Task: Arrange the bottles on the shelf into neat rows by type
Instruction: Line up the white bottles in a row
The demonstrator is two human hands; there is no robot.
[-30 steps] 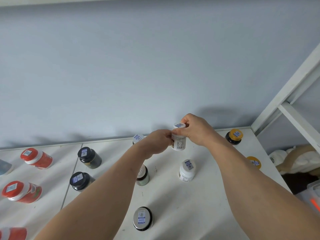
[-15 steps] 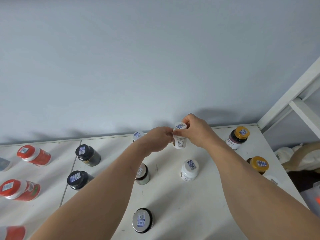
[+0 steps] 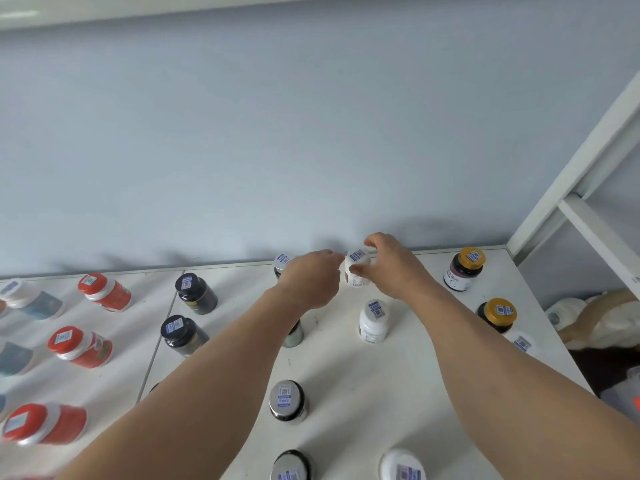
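Note:
A small white bottle with a barcode sticker on its cap stands upright on the white shelf, close to the back wall. My right hand arches round it, thumb at the front and index finger behind the cap. From the left, my left hand reaches in with curled fingers, and its fingertips meet the bottle's left side. A similar white bottle stands just in front. Behind my left hand a white-capped bottle is partly hidden.
Two yellow-capped dark bottles stand at the right, black bottles at the left. Red bottles stand farther left. A silver-capped jar is at the front. A white frame post rises at the right edge.
Both hands stay at the small white bottle. My right hand's fingers have loosened from over the cap and now arch around it. More of the front bottles show.

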